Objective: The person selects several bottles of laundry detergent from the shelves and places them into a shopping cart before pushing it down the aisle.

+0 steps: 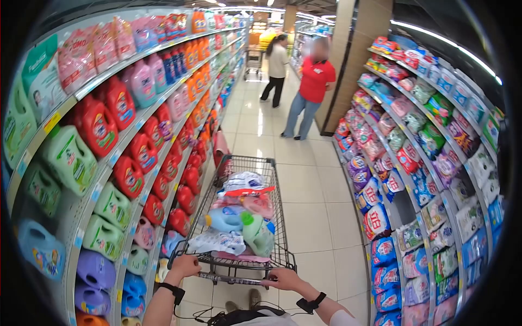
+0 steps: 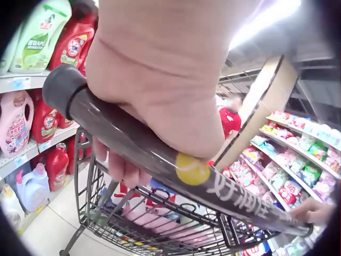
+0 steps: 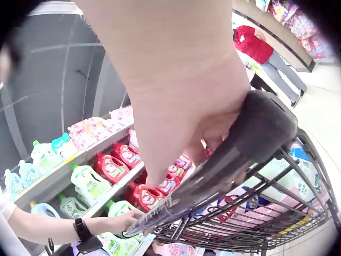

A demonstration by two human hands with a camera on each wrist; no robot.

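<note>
Both hands hold the dark push bar (image 2: pixel 133 141) of a wire shopping cart (image 1: pixel 250 158). Toward the bar's left end, the left hand (image 1: pixel 184 267) grips it, its fingers (image 2: pixel 130 170) showing beneath the bar in the left wrist view. Close to the right end, the right hand (image 1: pixel 285 280) is curled over the bar; its palm side is partly hidden by the bar in the right wrist view. Inside the cart lie a green-capped bottle (image 1: pixel 258 236), a light blue bottle (image 1: pixel 225 218), a white-and-blue bag (image 1: pixel 217 243) and other packs.
Shelves of detergent bottles (image 1: pixel 100 125) run close along the cart's left side. Bagged goods (image 1: pixel 375 220) fill the right shelves. Ahead on the tiled floor (image 1: pixel 304 190), a person in a red shirt (image 1: pixel 318 81) stands by a pillar (image 1: pixel 340 65); another person (image 1: pixel 276 65) is farther off.
</note>
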